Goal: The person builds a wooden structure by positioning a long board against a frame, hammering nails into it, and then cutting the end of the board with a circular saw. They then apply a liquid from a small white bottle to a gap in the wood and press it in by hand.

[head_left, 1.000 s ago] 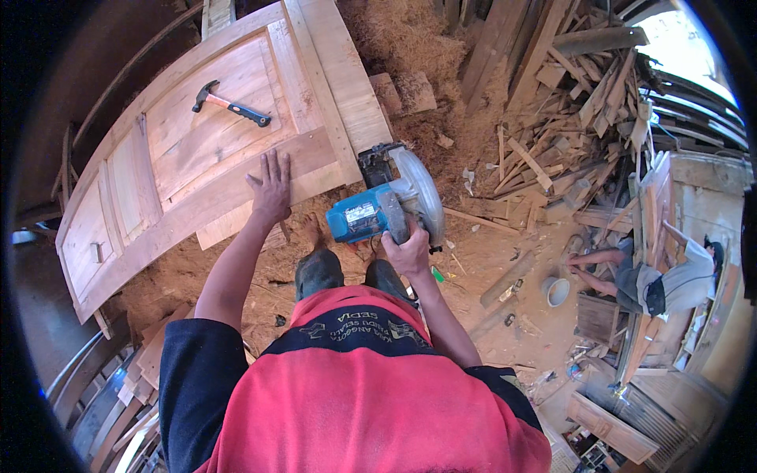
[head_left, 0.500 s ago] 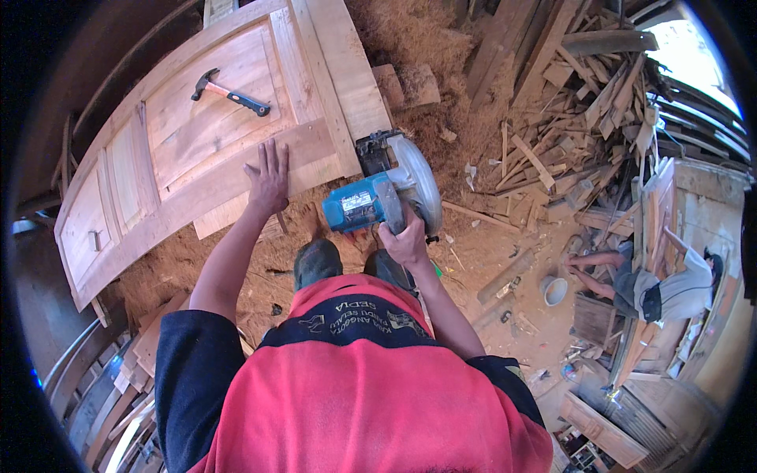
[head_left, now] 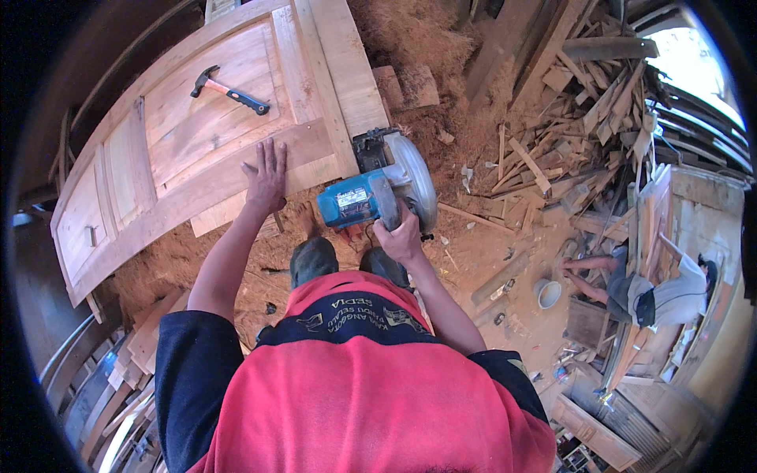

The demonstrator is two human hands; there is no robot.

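Note:
A panelled wooden door [head_left: 181, 158] lies flat in front of me. My left hand [head_left: 266, 178] rests palm down, fingers spread, on the door's near rail. My right hand [head_left: 398, 239] grips the handle of a blue circular saw [head_left: 378, 193]. The saw's round metal guard sits just off the door's right corner, next to the long right stile. A hammer [head_left: 229, 91] with a dark handle lies on the door's middle panel, beyond my left hand.
Sawdust covers the floor around my feet [head_left: 315, 260]. A heap of wood offcuts [head_left: 568, 118] lies to the right. Another person [head_left: 639, 288] bends over at the far right near a small white bowl [head_left: 548, 293]. Planks are stacked at lower left.
The saw and my right hand have shifted slightly along the door's corner. My left hand stays flat on the door rail.

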